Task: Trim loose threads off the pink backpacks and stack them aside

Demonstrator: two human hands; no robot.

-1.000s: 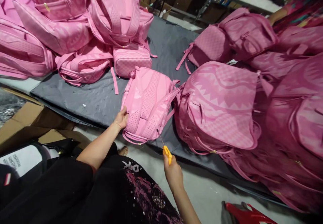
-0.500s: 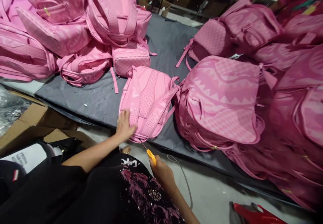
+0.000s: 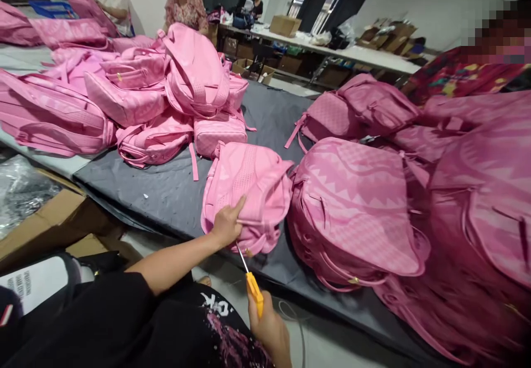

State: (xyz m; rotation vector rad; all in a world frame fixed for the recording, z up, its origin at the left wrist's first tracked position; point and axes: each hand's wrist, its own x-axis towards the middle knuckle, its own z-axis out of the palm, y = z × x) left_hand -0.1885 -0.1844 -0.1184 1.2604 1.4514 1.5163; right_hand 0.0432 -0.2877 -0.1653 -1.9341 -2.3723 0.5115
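Observation:
A small pink backpack [image 3: 238, 177] lies at the table's front edge with its straps and padded back facing up. My left hand [image 3: 227, 225] is closed on its near part, the index finger stretched along the strap fabric. The fabric at its right side is bunched up and folded. Wrapped in my right hand [image 3: 269, 324] is a yellow-handled tool [image 3: 255, 295] with a long thin metal shaft. The shaft points up at the bag's near edge, just below my left hand; whether its tip touches the bag I cannot tell.
Pink backpacks are heaped on the left [image 3: 136, 99], and a large pink backpack [image 3: 357, 191] stands close on the right. Cardboard boxes [image 3: 53, 218] sit below the dark-covered table [image 3: 145, 191]. A thin cord [image 3: 301, 324] hangs near the floor. Several people are around the tables.
The view has tilted up, showing people and the room behind. My left hand has moved onto the backpack's front middle, and the fabric there is now bunched. The tool stays near the bag's edge.

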